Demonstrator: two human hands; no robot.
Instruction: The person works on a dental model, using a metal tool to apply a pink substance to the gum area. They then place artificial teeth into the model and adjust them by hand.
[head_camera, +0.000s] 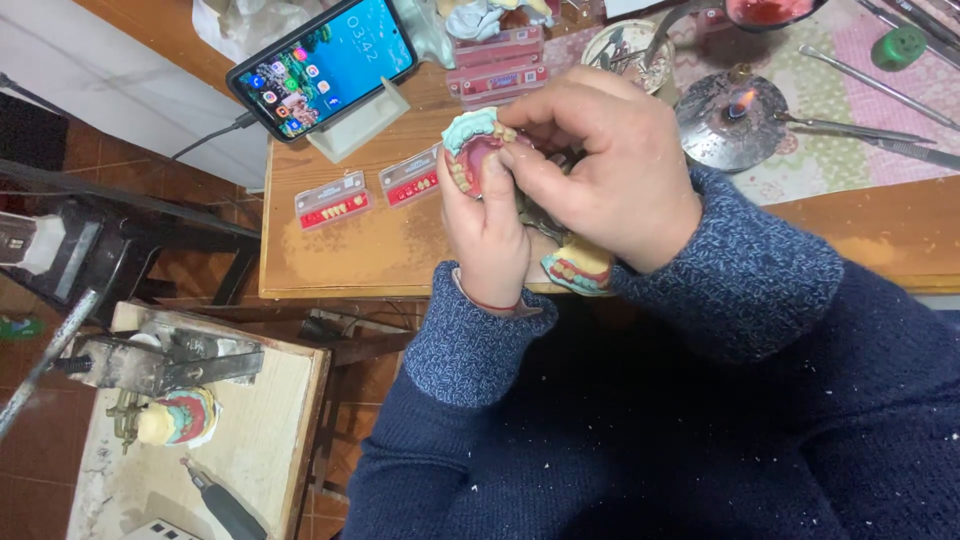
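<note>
1. The left hand (487, 235) is closed around a denture model (478, 148) with pink gums, a teal base and a row of pale teeth, holding it just above the bench's (340, 245) front edge.
2. The right hand (600, 165) comes in from the right, its thumb and fingertips pinched together on the model's tooth row; what sits between them, if anything, is too small to tell.
3. A second denture model (578, 268), teal-edged with yellowish teeth, lies under the right wrist at the front edge.
4. Two cards of spare teeth (333, 199) lie flat near the bench's front-left corner, just left of the hands.
5. A phone (322, 62) with a lit screen leans on a stand toward the back-left corner.
6. A small burner (733, 118) with a lit flame stands on the patterned cloth at the right, with metal hand tools (865, 128) beside it.
7. On a lower side table (280, 400) to the left, another model (180, 418) sits by a metal clamp.
</note>
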